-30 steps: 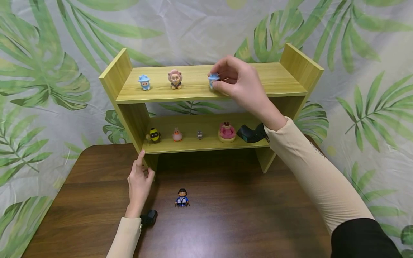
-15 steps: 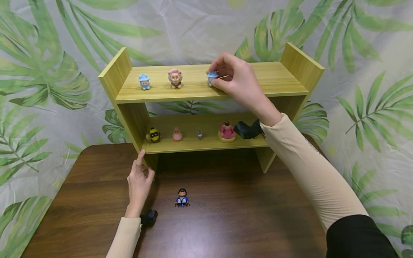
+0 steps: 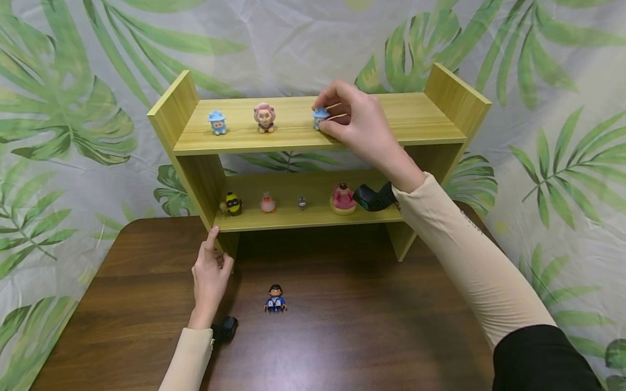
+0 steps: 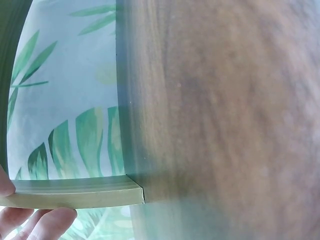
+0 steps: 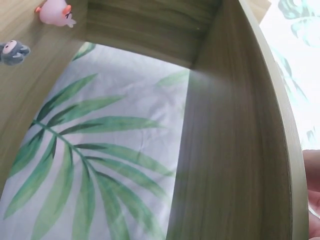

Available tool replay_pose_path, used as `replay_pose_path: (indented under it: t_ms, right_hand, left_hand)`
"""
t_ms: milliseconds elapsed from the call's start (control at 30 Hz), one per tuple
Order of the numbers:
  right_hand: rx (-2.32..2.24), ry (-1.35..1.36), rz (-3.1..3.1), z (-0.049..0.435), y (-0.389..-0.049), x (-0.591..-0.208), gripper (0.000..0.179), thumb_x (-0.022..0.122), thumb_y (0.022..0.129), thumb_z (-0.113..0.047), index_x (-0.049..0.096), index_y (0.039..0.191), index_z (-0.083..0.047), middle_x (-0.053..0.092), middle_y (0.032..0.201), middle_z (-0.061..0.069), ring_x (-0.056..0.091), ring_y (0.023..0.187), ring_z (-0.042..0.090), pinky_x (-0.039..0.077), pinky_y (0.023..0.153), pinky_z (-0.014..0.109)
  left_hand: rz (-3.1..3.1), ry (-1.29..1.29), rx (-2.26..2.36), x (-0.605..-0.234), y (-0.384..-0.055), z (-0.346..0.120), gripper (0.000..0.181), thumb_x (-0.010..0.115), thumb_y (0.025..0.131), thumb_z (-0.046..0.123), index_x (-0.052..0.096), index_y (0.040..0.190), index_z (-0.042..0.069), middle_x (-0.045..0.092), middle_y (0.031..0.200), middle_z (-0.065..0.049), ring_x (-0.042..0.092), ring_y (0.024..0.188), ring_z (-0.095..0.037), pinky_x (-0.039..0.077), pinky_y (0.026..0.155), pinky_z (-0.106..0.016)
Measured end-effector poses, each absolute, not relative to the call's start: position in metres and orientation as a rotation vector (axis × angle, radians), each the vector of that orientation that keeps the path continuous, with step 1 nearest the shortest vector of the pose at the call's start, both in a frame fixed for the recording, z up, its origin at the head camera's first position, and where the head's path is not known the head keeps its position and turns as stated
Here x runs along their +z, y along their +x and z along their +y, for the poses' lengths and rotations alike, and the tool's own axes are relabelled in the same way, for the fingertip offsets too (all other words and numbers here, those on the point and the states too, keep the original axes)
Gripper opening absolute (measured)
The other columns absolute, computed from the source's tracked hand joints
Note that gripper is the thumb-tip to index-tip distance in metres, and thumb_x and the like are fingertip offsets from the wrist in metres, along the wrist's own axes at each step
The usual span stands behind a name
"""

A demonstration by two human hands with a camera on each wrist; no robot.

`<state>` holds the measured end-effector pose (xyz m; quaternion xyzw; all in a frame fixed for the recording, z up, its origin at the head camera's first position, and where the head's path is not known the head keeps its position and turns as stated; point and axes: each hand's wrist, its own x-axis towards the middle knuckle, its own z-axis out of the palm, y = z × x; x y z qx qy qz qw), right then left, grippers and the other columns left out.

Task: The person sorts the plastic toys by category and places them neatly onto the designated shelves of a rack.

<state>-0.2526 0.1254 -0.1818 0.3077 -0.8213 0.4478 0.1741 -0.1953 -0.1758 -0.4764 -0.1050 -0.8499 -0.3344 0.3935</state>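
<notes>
My right hand pinches a small blue-hatted figurine between thumb and fingers at the top board of a two-tier wooden shelf. Part of the figurine is hidden by the thumb. In the right wrist view only a bit of the right hand shows, past the board's edge. Low at the shelf's left side, my left hand holds the side panel. The left wrist view has its fingers on one face of that panel and the thumb on the other.
Another blue-hatted figurine and a pink-hooded one stand on the top board. Below are a yellow-and-black figure, a pink duck-like one, a small grey one and a pink bear. A blue-clad toy man is on the table.
My right hand has shifted slightly left along the top board with the blue-hatted figurine, and has nearly stopped in the last half second. The left hand keeps its place on the side panel.
</notes>
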Motion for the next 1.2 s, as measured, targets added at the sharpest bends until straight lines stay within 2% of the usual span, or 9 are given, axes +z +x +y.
replay_pose_path:
  t_ms: [200, 467, 1200]
  right_hand:
    - [1.334, 0.853, -2.304, 0.128, -0.252, -0.183, 0.023, 0.063, 0.087, 0.004, 0.057, 0.109, 0.001, 0.061, 0.105, 0.007, 0.061, 0.1, 0.016, 0.048, 0.086, 0.026]
    - [1.486, 0.805, -2.198, 0.135, -0.249, -0.183, 0.024, 0.063, 0.085, 0.005, 0.058, 0.108, 0.003, 0.06, 0.11, 0.01, 0.058, 0.105, 0.019, 0.045, 0.092, 0.029]
    - [1.702, 1.002, -1.908, 0.147, -0.22, -0.201, 0.02, 0.062, 0.083, 0.014, 0.06, 0.102, 0.008, 0.063, 0.101, 0.018, 0.061, 0.094, 0.03, 0.05, 0.084, 0.034]
  left_hand:
    - [-2.157, -0.265, -0.85, -0.477, -0.196, -0.176, 0.084, 0.055, 0.079, -0.016, 0.027, 0.145, 0.028, 0.051, 0.093, -0.02, 0.064, 0.07, -0.034, 0.047, 0.05, -0.045]
    - [-2.153, -0.269, -0.853, -0.477, -0.196, -0.175, 0.084, 0.055, 0.079, -0.016, 0.028, 0.145, 0.027, 0.051, 0.093, -0.019, 0.064, 0.069, -0.033, 0.046, 0.049, -0.043]
    - [-2.152, -0.261, -0.857, -0.477, -0.195, -0.176, 0.084, 0.055, 0.079, -0.016, 0.028, 0.146, 0.028, 0.051, 0.092, -0.019, 0.064, 0.07, -0.035, 0.047, 0.05, -0.045]
